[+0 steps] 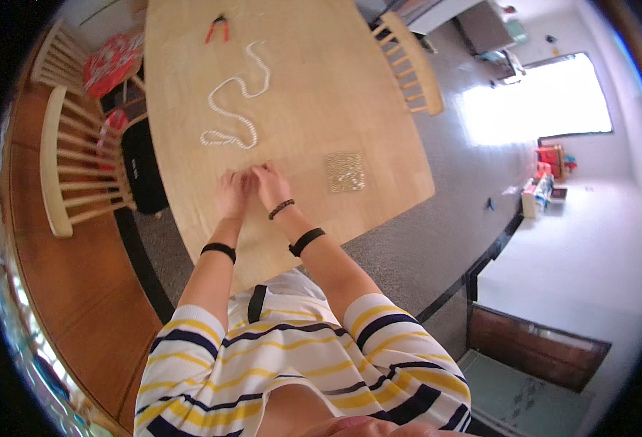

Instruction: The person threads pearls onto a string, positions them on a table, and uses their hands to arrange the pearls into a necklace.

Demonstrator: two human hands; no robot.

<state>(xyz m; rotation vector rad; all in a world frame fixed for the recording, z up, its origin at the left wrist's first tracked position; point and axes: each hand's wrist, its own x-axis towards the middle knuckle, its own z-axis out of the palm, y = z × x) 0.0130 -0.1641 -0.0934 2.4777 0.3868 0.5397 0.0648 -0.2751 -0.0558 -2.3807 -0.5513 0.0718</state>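
Note:
My left hand (233, 192) and my right hand (270, 185) meet at the fingertips over the near part of a light wooden table. The fingers are slightly blurred, and whether anything small is between them cannot be told. Just beyond them a white beaded strand (237, 116) lies in loose curves, doubled at its near end. To the right of my right hand sits a square, gold-coloured beaded piece (345, 172). Pliers with red handles (218, 30) lie at the far left of the tabletop, handles spread.
The wooden table (321, 82) has a curved edge. Wooden spindle-back chairs stand at its left (57, 164) and far right (416, 65). A black bag or cushion (142, 166) rests on the left chair, and a red patterned cloth (110, 63) lies farther back.

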